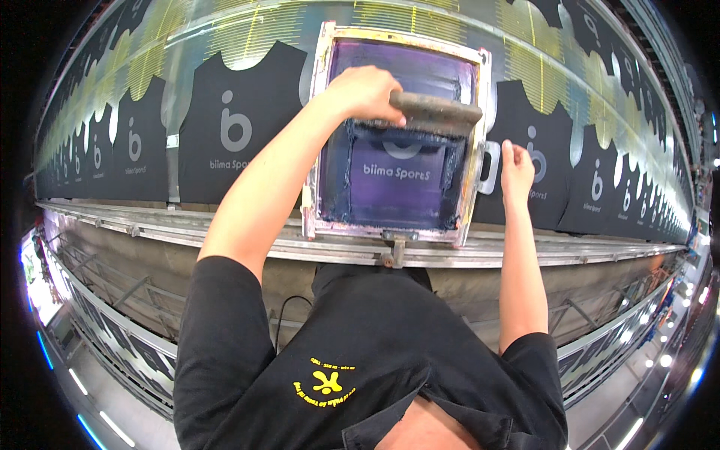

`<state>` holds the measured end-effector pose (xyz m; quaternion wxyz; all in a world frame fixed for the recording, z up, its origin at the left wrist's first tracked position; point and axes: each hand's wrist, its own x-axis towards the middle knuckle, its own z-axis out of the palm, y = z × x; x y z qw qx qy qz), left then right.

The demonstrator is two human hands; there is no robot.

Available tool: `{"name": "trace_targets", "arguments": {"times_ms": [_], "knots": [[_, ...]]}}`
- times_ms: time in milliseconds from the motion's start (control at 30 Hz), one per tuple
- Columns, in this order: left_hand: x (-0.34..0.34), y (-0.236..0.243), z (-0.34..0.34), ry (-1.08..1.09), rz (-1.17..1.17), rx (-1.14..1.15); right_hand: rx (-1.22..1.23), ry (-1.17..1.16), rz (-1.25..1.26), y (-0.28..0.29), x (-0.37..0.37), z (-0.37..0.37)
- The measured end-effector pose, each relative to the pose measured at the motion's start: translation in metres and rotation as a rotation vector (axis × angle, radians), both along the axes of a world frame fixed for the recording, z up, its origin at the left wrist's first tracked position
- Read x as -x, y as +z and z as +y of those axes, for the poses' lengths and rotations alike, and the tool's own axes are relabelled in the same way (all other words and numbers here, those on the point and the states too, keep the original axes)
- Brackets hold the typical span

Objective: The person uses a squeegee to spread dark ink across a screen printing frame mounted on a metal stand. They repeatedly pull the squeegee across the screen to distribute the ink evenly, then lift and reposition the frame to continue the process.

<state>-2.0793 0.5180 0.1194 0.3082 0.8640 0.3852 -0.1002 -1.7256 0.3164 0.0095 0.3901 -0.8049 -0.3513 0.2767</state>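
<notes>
A printing screen (397, 234) in a worn, ink-stained frame lies over a black garment panel in front of me. Its mesh is purple, with dark ink around the printed shape. My left hand (369, 94) is closed around the left end of a squeegee (439, 111), which lies crosswise on the mesh in the upper half of the screen. Just right of the frame's grey side handle (489, 168) is my right hand (517, 171), raised with its fingers loosely curled in and nothing visible in them. It looks apart from the handle.
Black garment panels with a grey print lie in a row to the left (244, 120) and right (600, 176). A metal rail (270, 244) runs along the table's near edge, with a clamp (394, 253) below the screen. Another table row (120, 322) stands behind me.
</notes>
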Motion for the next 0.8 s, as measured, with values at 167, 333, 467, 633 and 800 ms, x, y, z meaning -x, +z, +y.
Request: {"name": "trace_targets", "arguments": {"times_ms": [167,333,467,633,800], "knots": [[0.0,-0.027,0.059,-0.007,-0.018,-0.241,0.198,-0.033,0.562,-0.007,0.024,0.015],[0.001,-0.026,0.034,0.089,0.009,-0.244,0.183,-0.095,0.513,0.031,0.035,0.018],[0.031,-0.042,-0.053,0.186,-0.204,-0.368,0.122,-0.098,0.488,0.055,0.041,0.025],[0.07,-0.056,-0.231,0.156,-0.338,-0.472,0.054,-0.07,0.519,0.062,0.045,0.029],[0.103,-0.046,-0.283,0.124,-0.342,-0.488,-0.141,-0.115,0.325,0.058,0.065,0.031]]}}
